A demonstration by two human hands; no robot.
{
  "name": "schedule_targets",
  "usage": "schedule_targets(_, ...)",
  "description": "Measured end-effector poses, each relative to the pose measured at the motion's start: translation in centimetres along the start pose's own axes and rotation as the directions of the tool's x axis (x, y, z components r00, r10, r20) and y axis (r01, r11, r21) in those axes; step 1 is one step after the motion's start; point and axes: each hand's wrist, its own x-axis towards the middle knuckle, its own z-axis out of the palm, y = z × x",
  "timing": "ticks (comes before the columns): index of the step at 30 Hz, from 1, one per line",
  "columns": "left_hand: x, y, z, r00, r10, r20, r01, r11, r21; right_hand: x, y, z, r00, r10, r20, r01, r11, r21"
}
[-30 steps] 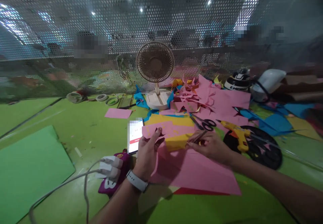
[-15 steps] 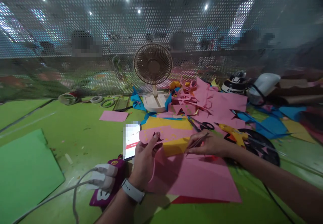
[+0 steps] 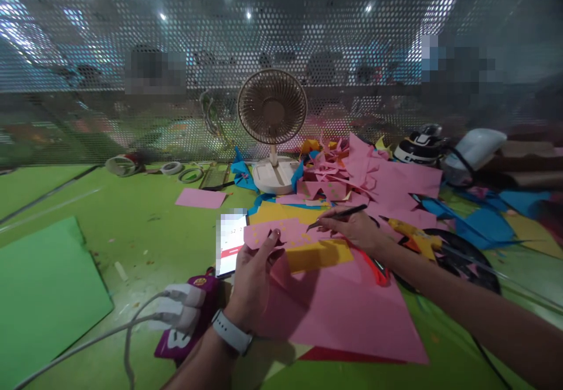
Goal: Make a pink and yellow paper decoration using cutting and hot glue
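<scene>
My left hand (image 3: 255, 267), with a pale watch on the wrist, pinches the left part of a pink paper strip (image 3: 290, 231) dotted with small yellow pieces. In my right hand (image 3: 352, 229) are slim dark tweezers (image 3: 338, 216), their tip at the strip's surface near its right part. A yellow paper strip (image 3: 319, 255) lies just below the pink one. Under both hands spreads a large pink sheet (image 3: 352, 314), with a red edge (image 3: 347, 355) showing beneath it. A red-orange cutter (image 3: 377, 270) rests beside my right wrist.
A phone (image 3: 231, 243) and a purple pouch with white chargers (image 3: 187, 308) lie at left. Behind stand a fan (image 3: 272, 108) and a heap of pink scraps (image 3: 329, 167). A yellow glue gun (image 3: 413, 234) sits on a black disc (image 3: 479, 267) at right.
My right hand has lifted from the yellow strip and moved up, bringing the tweezers over the pink strip. The yellow strip and red-orange cutter show more. My left hand stays.
</scene>
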Motion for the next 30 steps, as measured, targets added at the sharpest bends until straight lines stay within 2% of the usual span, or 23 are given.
schedule_targets(9, 0.1, 0.1, 0.0, 0.999, 0.031, -0.038, -0.032, 0.999, -0.013, 1.0, 1.2, 2.7, 0.984, -0.157, 0.088, 0.164, 0.983, -0.081)
schedule_targets(19, 0.2, 0.2, -0.1, 0.999, 0.052, -0.014, -0.052, 0.999, -0.002, 2.4, 2.5, 3.6, 0.997, -0.074, 0.035, 0.076, 0.994, -0.076)
schedule_targets(30, -0.1, 0.0, 0.0, 0.999, 0.050, 0.008, -0.050, 0.999, 0.001, 2.0, 2.7, 4.0, 0.996, -0.083, 0.011, 0.084, 0.991, -0.102)
